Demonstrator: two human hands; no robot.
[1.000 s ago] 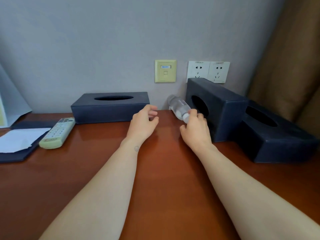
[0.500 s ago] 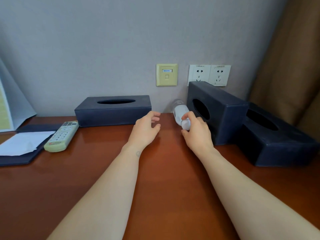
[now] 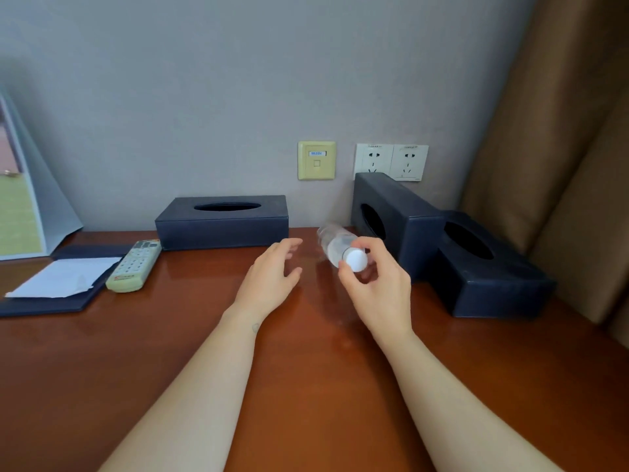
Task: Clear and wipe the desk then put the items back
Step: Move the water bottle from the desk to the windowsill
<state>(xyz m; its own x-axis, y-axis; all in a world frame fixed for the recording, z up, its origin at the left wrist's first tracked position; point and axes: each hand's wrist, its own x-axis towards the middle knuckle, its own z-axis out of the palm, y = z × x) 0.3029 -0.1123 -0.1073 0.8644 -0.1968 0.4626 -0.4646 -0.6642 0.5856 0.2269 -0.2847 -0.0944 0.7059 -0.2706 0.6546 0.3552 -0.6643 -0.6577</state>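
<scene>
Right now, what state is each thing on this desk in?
bottle: capped, tipped sideways, held at the cap end.
right hand: gripping the bottle.
left hand: open, empty.
left tissue box: flat, slot up.
middle tissue box: on its side.
right tissue box: slot up.
remote: lying face up.

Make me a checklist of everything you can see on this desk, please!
Surface: glossy brown desk.
Job's things: water bottle tipped, cap toward the camera; flat tissue box; tissue box on its side; third tissue box beside it; remote; folder with paper.
Clutter: nothing seen.
Hands: right hand pinches the bottle's neck; left hand open, holding nothing.
Cables: nothing seen.
Surroundings: grey wall, sockets, yellow wall plate, curtain, standing card.
</scene>
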